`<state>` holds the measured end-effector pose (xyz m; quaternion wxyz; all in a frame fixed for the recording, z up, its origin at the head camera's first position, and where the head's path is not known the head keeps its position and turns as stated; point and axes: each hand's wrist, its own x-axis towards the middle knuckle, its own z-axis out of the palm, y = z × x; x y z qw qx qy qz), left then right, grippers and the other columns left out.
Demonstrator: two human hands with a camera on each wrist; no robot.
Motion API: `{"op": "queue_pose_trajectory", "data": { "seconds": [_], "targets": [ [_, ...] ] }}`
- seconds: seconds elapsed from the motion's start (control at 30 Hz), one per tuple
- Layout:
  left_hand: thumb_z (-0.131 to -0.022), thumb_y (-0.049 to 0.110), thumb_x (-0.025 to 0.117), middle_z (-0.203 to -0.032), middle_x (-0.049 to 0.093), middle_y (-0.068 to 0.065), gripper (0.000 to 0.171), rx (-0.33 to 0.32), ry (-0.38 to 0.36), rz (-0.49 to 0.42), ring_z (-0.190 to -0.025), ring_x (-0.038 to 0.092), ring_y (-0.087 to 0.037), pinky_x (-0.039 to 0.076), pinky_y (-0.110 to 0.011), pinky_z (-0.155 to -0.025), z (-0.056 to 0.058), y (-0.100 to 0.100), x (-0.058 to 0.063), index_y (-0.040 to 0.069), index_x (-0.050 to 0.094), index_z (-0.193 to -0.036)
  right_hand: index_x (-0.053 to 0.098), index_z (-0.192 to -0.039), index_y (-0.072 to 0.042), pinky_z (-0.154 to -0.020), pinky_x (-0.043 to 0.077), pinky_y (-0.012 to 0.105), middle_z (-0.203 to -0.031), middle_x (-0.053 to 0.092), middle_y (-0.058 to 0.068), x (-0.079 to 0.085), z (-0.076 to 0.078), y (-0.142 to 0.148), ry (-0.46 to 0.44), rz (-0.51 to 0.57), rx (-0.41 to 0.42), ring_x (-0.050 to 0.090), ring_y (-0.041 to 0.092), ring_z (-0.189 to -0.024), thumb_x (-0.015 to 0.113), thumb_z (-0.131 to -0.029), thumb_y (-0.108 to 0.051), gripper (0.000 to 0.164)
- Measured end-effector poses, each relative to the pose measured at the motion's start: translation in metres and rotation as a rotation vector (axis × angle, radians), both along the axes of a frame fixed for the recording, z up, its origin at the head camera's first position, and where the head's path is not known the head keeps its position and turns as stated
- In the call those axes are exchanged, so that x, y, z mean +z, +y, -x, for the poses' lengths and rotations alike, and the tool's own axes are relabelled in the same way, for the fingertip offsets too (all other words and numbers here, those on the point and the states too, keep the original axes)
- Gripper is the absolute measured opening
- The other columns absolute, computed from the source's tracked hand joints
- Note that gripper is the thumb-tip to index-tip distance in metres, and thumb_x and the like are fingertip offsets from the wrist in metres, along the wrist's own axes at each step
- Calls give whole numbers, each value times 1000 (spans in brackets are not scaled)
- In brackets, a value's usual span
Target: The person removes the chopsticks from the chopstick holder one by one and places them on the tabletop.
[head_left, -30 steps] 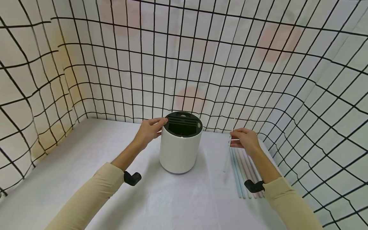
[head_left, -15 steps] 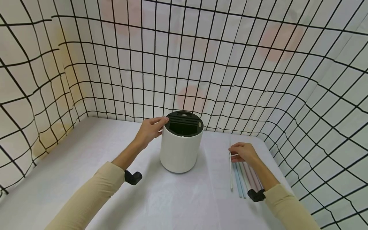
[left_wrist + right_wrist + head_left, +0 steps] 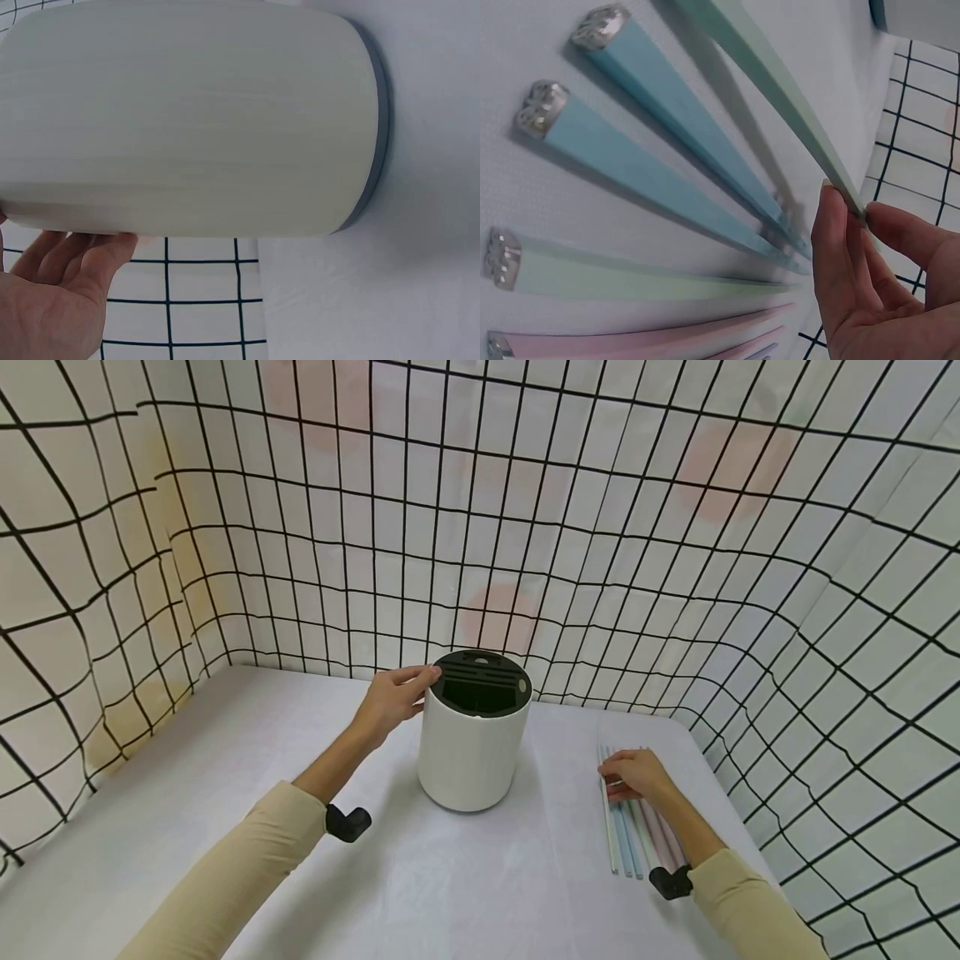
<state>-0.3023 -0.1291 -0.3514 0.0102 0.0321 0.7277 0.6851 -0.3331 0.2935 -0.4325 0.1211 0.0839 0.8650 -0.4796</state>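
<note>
In the head view, my left hand holds the upper left edge of a white round utensil holder with a black slotted top. Its curled fingers press the holder's side in the left wrist view. My right hand pinches the far part of a pale green chopstick between thumb and fingers. That chopstick slants just above the cloth, its near end close to the row. Beside it lie two blue chopsticks, another green chopstick and pink ones, all with silver ends.
White cloth covers the table. A black wire grid stands behind and along both sides, close to the chopsticks' far ends on the right. Each wrist carries a black camera mount.
My right hand has come down and nearer with the chopstick, which has gone from nearly upright to lying almost flat left of the blue ones. The left hand stays on the utensil holder.
</note>
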Motion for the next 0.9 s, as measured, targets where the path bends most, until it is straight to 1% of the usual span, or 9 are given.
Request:
{"op": "queue_pose_trajectory", "data": {
  "seconds": [0.2,0.3,0.47,0.53,0.67,0.9],
  "targets": [
    [-99,43,66,-147,58,-6,54,-2,-2,-1,-138,54,-24,53,-39,-108,0,-1,0,10,60,-142,63,-118,11,-59,64,31,-91,72,17,-1,-2,-2,1,-15,-7,69,15,-61,67,-97,-14,32],
    [-99,42,66,-147,58,-6,54,-2,0,-3,-138,54,-24,53,-39,-108,0,-1,0,10,60,-142,62,-118,12,-59,64,30,-90,72,16,-2,-2,-3,-1,-13,6,68,14,-60,66,-98,-13,32],
    [-100,41,65,-148,57,-7,52,-7,-1,-7,-138,53,-25,52,-39,-108,-1,-1,0,9,60,-142,62,-118,10,-58,63,28,-88,71,14,-8,-2,-4,0,-21,-14,66,13,-59,68,-97,-11,31],
    [-100,41,64,-148,57,-7,52,-7,-3,-10,-138,53,-25,52,-39,-108,-1,-1,0,10,60,-142,63,-117,10,-57,63,28,-86,71,12,-10,-1,-3,6,-20,-29,66,14,-58,69,-95,-11,31],
    [-100,40,65,-147,58,-6,50,-2,-3,-12,-138,54,-24,53,-38,-108,-1,-1,0,10,61,-141,63,-117,12,-56,63,28,-81,70,10,-15,-1,-2,25,-17,-23,65,14,-58,70,-94,-9,33],
    [-100,39,65,-146,59,-6,50,0,9,-8,-137,55,-24,54,-38,-107,-1,0,0,10,61,-141,65,-112,12,-54,61,26,-75,70,8,-15,-4,-1,55,-56,-14,65,13,-56,70,-93,-10,29]
  ]
}}
